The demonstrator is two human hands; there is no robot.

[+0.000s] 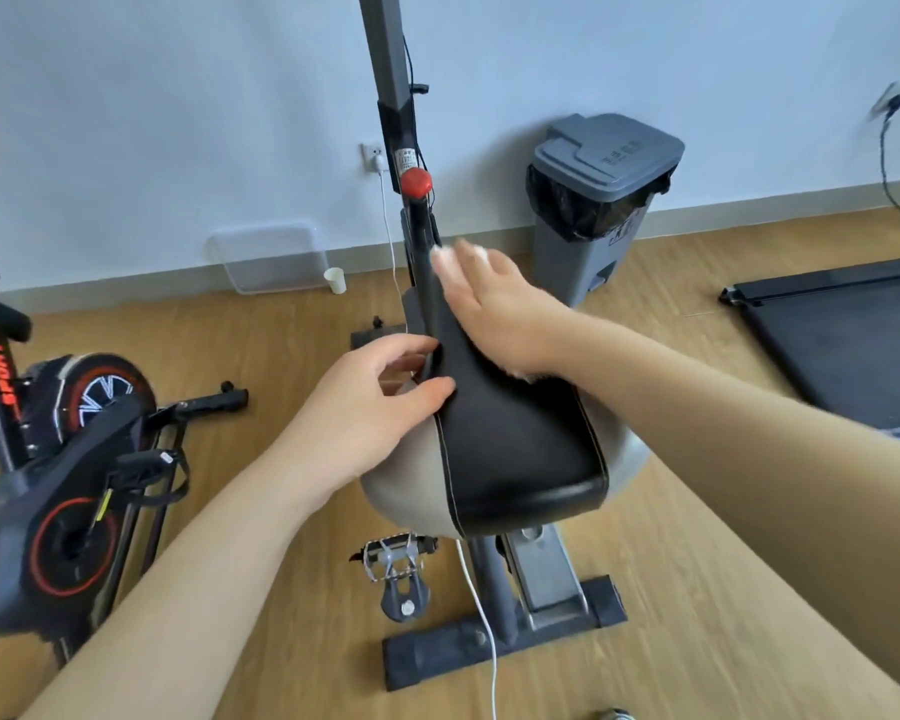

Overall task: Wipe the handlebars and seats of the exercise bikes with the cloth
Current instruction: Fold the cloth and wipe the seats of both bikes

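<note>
Fingers point(427, 389) of left hand point(365, 407) grip black padded saddle point(515, 449) at its left edge; right hand point(494, 309) presses flat on seemingly soft white cloth point(444, 259).

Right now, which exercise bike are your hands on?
The centre bike with the black seat: the left hand grips its edge, the right hand presses the cloth on it. The red-wheeled bike at left is untouched.
</note>
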